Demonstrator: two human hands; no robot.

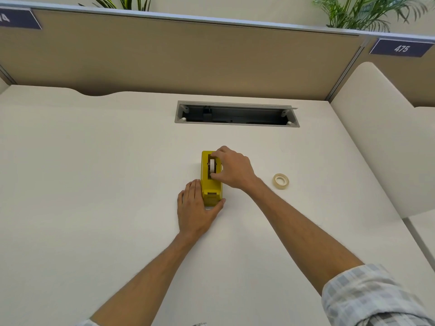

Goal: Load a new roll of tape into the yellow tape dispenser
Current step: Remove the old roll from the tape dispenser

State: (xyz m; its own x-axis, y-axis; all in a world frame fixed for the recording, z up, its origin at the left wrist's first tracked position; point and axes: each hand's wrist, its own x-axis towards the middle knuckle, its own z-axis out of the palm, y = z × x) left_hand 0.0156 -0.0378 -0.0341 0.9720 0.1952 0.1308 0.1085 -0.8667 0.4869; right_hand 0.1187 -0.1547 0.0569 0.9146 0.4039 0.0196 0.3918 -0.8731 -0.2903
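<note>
Hands both on the yellow tape dispenser, which sits mid-desk w/ its cutter end toward the person.

Left hand: laid flat along the dispenser's left side, fingers straight and together, thumb hooked round the near cutter end. It braces the body rather than gripping it; palm on the desk.

Right hand: comes in from the right, over the top of the dispenser. Index finger curls over the far end of the slot, thumb at the near side, and the two pinch the white roll seated in the well. Roll stands on edge, a dark hub just visible at its left. Can't tell if the roll is fully seated or lifted a bit.

Spare tape roll, cream-coloured, lies flat on the desk to the right of the dispenser, apart from the right wrist, touched by nothing.

Behind: open cable tray let into the desk, tan partition w/ a blue tag reading 475, plants above. Right forearm ends in a rolled plaid sleeve.
</note>
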